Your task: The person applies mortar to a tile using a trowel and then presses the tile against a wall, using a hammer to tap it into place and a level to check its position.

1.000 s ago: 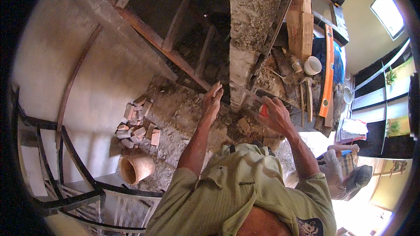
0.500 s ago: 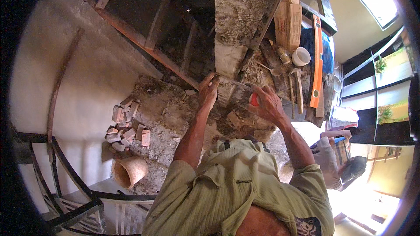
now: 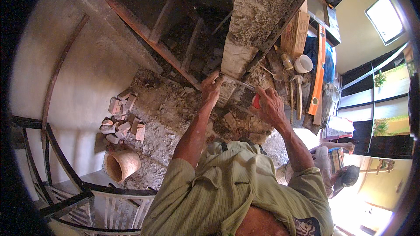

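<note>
Rubble-strewn floor lies below, with a heap of broken bricks and a clay-coloured bucket at its left edge near a railing. Higher up, the left hand presses fingers against the rough masonry pillar. Just beside it, the right hand grips a red-handled tool whose blade reaches toward the pillar's base.

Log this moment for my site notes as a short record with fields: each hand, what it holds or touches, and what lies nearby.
left hand: left hand pressed on the lower edge of the rough plastered block
right hand: right hand gripping a red-handled tool; its blade is hard to make out
nearby left: pile of broken bricks, clay pot on its side
nearby right: orange level, white cup
other person: partly visible at lower right
</note>
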The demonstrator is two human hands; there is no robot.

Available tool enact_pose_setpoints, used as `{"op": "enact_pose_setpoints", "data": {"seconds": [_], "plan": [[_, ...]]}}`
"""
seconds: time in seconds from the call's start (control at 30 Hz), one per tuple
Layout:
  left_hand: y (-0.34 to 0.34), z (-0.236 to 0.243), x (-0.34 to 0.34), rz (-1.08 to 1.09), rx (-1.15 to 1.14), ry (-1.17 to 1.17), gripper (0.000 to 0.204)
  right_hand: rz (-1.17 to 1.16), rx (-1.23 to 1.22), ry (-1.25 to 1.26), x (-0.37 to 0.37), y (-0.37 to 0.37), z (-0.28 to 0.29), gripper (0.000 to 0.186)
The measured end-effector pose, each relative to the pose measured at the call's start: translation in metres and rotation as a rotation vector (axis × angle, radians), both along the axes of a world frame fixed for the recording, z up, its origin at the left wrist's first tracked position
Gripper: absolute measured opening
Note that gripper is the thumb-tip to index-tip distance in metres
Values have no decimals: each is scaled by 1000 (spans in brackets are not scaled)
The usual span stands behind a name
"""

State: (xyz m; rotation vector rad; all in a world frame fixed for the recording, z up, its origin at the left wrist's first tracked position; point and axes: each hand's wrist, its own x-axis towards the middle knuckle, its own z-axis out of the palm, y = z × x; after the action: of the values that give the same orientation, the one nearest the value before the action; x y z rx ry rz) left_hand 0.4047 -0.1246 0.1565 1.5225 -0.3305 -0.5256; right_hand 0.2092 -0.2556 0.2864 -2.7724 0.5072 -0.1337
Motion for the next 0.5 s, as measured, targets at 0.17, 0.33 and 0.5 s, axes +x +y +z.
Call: {"op": "enact_pose_setpoints", "data": {"seconds": [0.17, 0.33, 0.5], "plan": [[-6, 8, -2, 3, -38, 98, 55, -34, 6, -26, -2, -2, -4, 63], [-2, 2, 2, -49, -94, -8, 56, -36, 41, -3, -3, -2, -3, 60], [9, 7, -4, -199, -182, -44, 67, -42, 82, -46, -11, 8, -8, 58]]}}
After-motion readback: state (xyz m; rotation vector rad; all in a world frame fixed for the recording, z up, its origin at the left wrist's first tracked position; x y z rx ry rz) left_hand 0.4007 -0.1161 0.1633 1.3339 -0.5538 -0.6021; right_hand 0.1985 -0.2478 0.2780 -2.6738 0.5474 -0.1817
